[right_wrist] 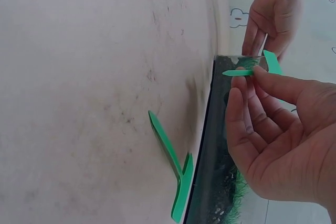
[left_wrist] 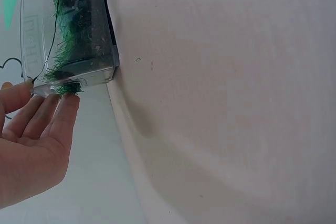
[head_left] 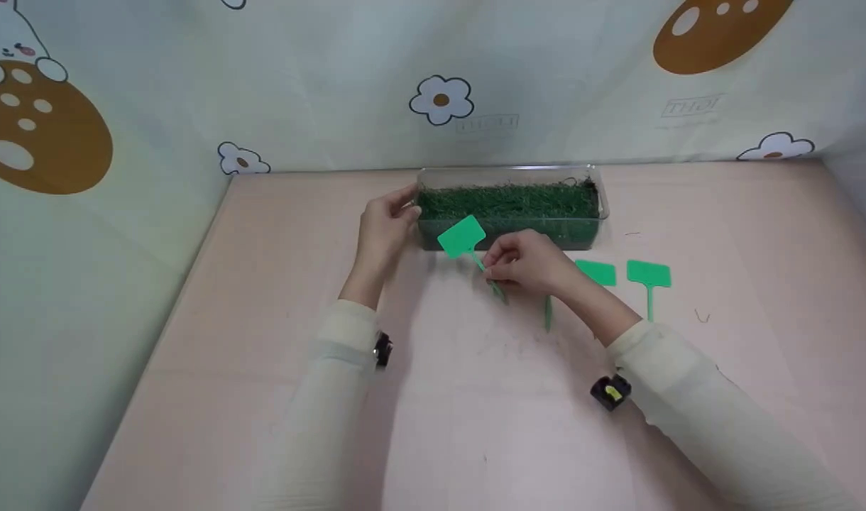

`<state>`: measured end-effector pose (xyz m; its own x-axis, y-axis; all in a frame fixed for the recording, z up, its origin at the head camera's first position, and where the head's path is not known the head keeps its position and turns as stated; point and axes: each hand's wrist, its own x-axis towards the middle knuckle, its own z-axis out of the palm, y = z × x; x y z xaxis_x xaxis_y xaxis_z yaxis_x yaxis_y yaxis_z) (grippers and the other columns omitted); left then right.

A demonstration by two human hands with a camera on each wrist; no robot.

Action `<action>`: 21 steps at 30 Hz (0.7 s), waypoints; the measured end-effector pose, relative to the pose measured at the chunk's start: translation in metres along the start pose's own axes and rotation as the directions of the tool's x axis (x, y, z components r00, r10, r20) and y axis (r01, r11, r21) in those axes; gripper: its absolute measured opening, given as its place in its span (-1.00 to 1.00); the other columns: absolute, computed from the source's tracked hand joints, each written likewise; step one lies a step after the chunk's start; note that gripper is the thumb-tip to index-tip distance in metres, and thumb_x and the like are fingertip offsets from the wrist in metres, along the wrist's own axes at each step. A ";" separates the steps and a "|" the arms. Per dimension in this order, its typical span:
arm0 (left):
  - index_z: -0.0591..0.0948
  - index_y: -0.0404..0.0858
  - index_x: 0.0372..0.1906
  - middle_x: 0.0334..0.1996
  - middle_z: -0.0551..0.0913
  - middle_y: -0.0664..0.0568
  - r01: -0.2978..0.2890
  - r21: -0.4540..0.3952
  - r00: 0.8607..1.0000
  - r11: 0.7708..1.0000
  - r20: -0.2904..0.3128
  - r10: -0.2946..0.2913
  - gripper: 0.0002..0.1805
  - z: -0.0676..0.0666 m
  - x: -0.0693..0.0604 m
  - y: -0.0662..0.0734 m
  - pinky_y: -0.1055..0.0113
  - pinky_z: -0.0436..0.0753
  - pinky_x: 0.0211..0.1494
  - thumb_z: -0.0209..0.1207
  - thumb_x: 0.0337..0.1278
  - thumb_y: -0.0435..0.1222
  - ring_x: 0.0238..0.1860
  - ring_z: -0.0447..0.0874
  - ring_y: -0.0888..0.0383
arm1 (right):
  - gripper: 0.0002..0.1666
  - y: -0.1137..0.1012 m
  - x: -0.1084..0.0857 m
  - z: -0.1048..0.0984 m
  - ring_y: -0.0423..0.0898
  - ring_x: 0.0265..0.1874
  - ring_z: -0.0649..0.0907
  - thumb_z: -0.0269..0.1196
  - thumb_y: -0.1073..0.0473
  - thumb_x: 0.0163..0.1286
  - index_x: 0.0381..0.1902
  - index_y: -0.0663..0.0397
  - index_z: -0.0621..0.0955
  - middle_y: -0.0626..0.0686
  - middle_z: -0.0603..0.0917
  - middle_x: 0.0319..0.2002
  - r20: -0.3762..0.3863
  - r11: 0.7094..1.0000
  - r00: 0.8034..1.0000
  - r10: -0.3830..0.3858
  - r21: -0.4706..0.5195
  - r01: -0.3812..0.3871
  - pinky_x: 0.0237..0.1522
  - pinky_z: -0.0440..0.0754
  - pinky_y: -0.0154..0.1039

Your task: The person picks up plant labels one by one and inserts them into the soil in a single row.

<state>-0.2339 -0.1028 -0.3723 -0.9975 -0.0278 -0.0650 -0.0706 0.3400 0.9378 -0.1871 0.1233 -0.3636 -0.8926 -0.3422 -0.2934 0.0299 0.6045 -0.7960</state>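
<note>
A clear plastic box (head_left: 596, 231) filled with green artificial grass (head_left: 507, 201) stands at the table's back edge. My left hand (head_left: 385, 231) holds its left end, thumb near the rim and fingers against the end wall (left_wrist: 97, 78). My right hand (head_left: 529, 262) pinches the stem of a green T-shaped plant label (head_left: 461, 236) between thumb and fingertips. The label tilts in front of the box, its flat head up to the left and its pointed end (right_wrist: 231, 73) free.
Right of the box's front lie green plant labels (head_left: 649, 273), one (head_left: 596, 272) partly under my right forearm. Another stem (head_left: 548, 314) shows below the right hand, its head hidden in the head view. A patterned backdrop (head_left: 319, 85) rises behind the pink table (head_left: 461, 426).
</note>
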 end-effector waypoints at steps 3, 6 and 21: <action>0.47 -0.20 0.39 0.39 0.49 -0.04 -0.001 0.000 1.000 1.000 0.000 0.001 -0.52 0.000 0.000 0.000 0.37 0.60 0.30 0.10 0.42 -0.39 0.35 0.53 0.08 | -0.90 -0.001 0.000 0.000 -0.20 -0.37 0.63 0.29 0.23 0.41 -0.20 0.16 0.68 0.02 0.72 -0.33 -0.006 1.000 1.000 -0.015 -0.008 0.015 -0.23 0.65 -0.32; 0.47 -0.19 0.39 0.39 0.49 -0.04 0.004 -0.006 1.000 1.000 -0.003 -0.004 -0.52 0.000 0.000 0.000 0.37 0.61 0.30 0.11 0.42 -0.38 0.35 0.53 0.07 | -0.89 -0.003 0.001 -0.001 -0.20 -0.34 0.64 0.28 0.23 0.42 -0.19 0.16 0.67 0.06 0.73 -0.28 -0.004 1.000 1.000 -0.019 -0.003 0.019 -0.22 0.66 -0.31; 0.48 -0.20 0.38 0.38 0.50 -0.04 0.010 -0.036 1.000 0.999 -0.007 -0.010 -0.52 0.001 -0.001 0.001 0.36 0.60 0.31 0.11 0.41 -0.40 0.37 0.51 0.07 | -0.88 -0.012 0.003 -0.006 -0.17 -0.26 0.69 0.20 0.32 0.43 -0.12 0.25 0.62 0.21 0.77 -0.14 0.012 0.993 0.998 -0.063 0.103 0.061 -0.08 0.73 -0.16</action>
<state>-0.2329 -0.1020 -0.3718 -0.9967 -0.0373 -0.0721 -0.0801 0.3056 0.9488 -0.1926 0.1193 -0.3523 -0.8872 -0.3883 -0.2492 0.0216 0.5047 -0.8630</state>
